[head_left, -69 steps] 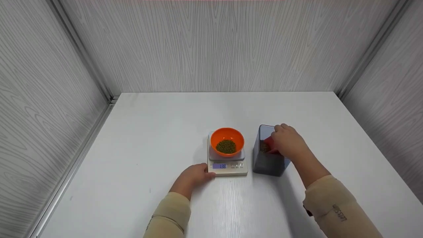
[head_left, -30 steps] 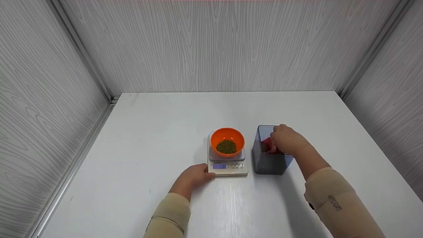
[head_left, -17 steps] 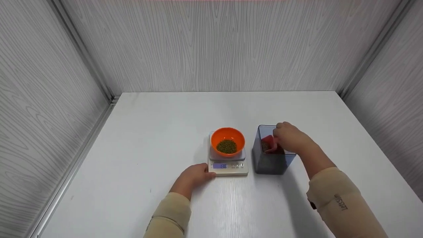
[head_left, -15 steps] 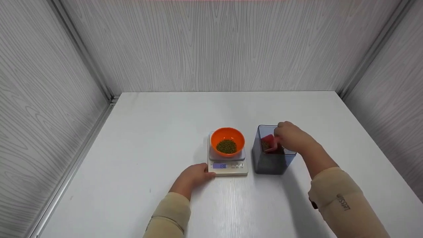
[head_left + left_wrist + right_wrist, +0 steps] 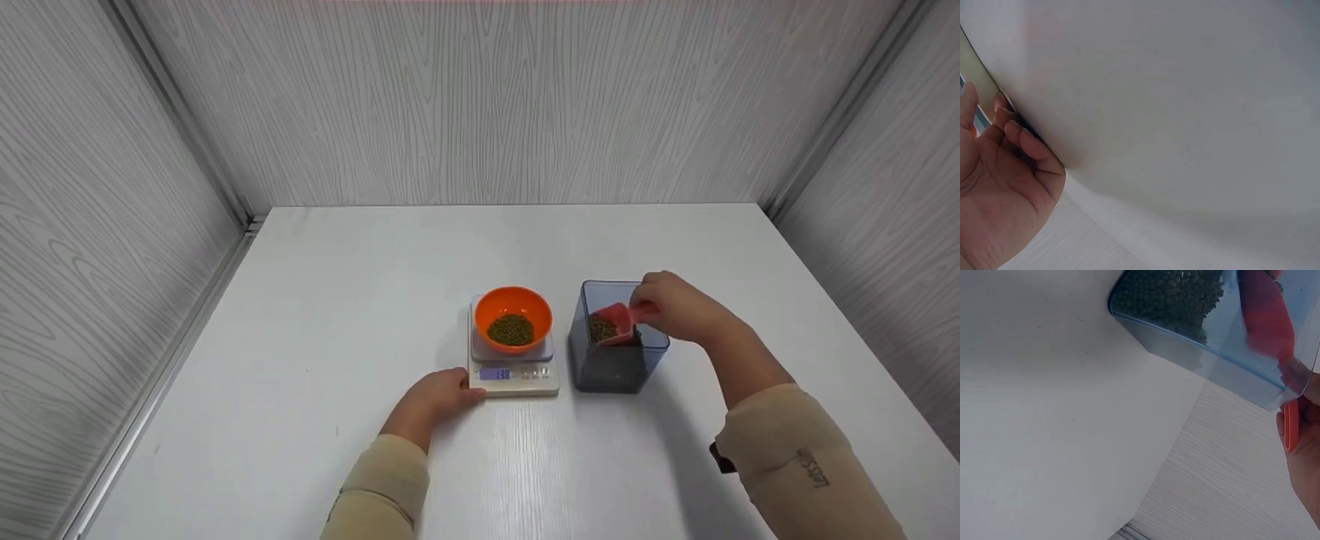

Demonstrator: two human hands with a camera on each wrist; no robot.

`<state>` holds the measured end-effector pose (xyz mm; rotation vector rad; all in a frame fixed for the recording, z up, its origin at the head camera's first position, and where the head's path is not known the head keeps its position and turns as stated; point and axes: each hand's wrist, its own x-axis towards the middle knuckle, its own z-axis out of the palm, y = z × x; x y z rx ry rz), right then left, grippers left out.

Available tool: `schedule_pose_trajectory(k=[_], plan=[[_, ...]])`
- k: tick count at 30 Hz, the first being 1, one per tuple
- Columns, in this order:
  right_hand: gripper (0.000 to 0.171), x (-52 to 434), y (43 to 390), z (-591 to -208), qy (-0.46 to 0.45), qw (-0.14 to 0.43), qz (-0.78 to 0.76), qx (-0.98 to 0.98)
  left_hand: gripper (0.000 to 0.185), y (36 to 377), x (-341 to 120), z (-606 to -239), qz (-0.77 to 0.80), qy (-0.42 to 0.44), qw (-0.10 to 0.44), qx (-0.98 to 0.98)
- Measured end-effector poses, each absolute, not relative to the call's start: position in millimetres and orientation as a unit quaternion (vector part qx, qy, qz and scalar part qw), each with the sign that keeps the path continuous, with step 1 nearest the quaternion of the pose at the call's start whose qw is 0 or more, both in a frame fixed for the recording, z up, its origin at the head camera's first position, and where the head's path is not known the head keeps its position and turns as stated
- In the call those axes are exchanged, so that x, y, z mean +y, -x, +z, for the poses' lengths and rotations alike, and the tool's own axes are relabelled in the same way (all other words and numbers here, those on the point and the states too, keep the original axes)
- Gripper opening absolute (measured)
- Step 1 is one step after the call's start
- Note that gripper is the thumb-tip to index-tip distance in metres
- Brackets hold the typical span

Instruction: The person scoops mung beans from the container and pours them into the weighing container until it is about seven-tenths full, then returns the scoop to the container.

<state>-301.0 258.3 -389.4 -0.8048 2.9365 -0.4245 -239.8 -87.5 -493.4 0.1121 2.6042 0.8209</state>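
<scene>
In the head view my right hand (image 5: 679, 306) grips the handle of a red scoop (image 5: 624, 322) inside a clear bluish container (image 5: 611, 373). Small green-brown beans (image 5: 602, 328) lie in the scoop's bowl. Through the container's wall, the right wrist view shows more dark green beans (image 5: 1168, 298) and the scoop (image 5: 1266, 318) above them. My left hand (image 5: 441, 397) holds the front left corner of a kitchen scale (image 5: 517, 386), thumb at its front edge. On the scale's platform stands an orange bowl (image 5: 513, 297) with a small heap of the same-looking beans. The scale's display is lit.
The container stands just right of the scale on a white table (image 5: 337, 300). A grey wood-grain panel (image 5: 480, 105) rises behind the table, with side panels at left and right.
My right hand has moved up and to the right with the scoop, whose bowl of beans now shows higher in the container. The left hand, scale and bowl have stayed in place.
</scene>
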Motion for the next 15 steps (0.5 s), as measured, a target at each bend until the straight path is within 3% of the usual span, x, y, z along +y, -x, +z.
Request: schedule_pose_trajectory(k=[15], plan=[[0.011,280.1,288.3,-391.1,0.226,0.053,-0.209,0.950,0.027,238.4,-87.6,-493.0,0.298,-0.029,0.206,0.931]])
